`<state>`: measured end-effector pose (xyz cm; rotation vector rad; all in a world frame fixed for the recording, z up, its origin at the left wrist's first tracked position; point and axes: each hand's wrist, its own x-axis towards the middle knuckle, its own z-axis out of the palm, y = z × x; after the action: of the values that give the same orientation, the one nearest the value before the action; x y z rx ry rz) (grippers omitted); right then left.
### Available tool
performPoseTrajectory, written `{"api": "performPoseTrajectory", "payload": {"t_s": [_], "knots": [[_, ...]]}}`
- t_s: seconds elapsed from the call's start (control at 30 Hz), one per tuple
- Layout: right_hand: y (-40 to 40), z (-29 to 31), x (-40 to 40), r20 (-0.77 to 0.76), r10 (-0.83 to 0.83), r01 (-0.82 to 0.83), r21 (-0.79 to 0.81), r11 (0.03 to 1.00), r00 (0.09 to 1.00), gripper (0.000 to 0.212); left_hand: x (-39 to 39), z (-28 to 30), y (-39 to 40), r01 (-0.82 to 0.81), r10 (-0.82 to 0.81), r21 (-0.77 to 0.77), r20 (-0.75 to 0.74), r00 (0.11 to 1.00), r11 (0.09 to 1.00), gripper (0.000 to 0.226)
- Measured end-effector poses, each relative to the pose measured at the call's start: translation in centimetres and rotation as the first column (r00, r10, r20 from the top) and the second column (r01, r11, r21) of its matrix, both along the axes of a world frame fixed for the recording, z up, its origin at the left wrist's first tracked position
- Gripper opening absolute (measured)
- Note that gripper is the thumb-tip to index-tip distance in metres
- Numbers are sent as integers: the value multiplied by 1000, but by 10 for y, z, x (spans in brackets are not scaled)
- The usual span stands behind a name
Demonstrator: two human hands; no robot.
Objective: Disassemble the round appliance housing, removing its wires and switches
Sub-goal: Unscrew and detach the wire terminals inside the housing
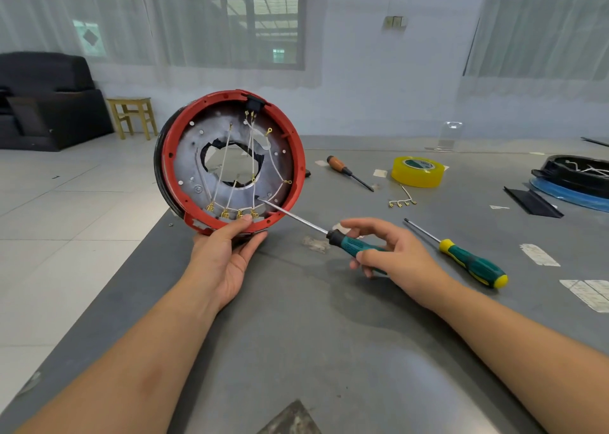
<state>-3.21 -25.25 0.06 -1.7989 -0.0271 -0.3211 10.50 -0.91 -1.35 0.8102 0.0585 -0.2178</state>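
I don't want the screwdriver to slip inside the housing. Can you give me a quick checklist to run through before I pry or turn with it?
1. Housing held firmly: ok, the left hand grips its lower rim, tilted up on edge.
2. Grip on the screwdriver: not ok, the right hand holds the handle loosely, index finger extended.
3. Tip seated on a fastener: cannot tell, it ends near the lower inner rim.
4. White wires clear of the shaft: not ok, one passes close by the tip.
5. Left thumb clear of the tip: ok, but near the brass terminals.
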Motion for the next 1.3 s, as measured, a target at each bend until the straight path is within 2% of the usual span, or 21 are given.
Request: {"api": "performPoseTrajectory", "payload": {"t_s": [0.07,0.17,0.23,0.3,0.47,0.53,0.67,0.83,1.03,1.3], "knots": [[-3,2,1,29,13,-19,197,980,999,52,0,-1,0,2,-2,1,3,1000,1000,63],[-4,9,3,111,-1,-51,472,880,994,47,1,-2,-1,6,-6,7,6,1000,1000,62],[-2,19,5,162,-61,-45,581,813,985,44,1,-1,-2,13,-14,20,12,1000,1000,62],[1,31,10,198,-163,5,622,783,967,42,1,-2,-2,27,-28,34,22,999,999,63],[21,60,37,291,-402,226,488,843,868,38,-1,-1,-3,62,-64,48,46,997,997,65],[28,71,48,317,-445,294,424,857,838,36,-3,0,-3,68,-71,47,53,996,997,67],[38,79,58,392,-421,310,315,897,818,35,-5,0,-3,79,-81,40,50,995,996,67],[39,78,56,473,-384,295,252,921,793,34,-5,0,-2,95,-96,32,36,995,995,62],[28,80,53,492,-474,366,304,880,731,41,-4,0,-1,100,-101,31,22,995,994,62],[18,72,58,461,-478,381,291,877,748,42,-1,-2,0,97,-96,15,-9,995,995,53]]}}
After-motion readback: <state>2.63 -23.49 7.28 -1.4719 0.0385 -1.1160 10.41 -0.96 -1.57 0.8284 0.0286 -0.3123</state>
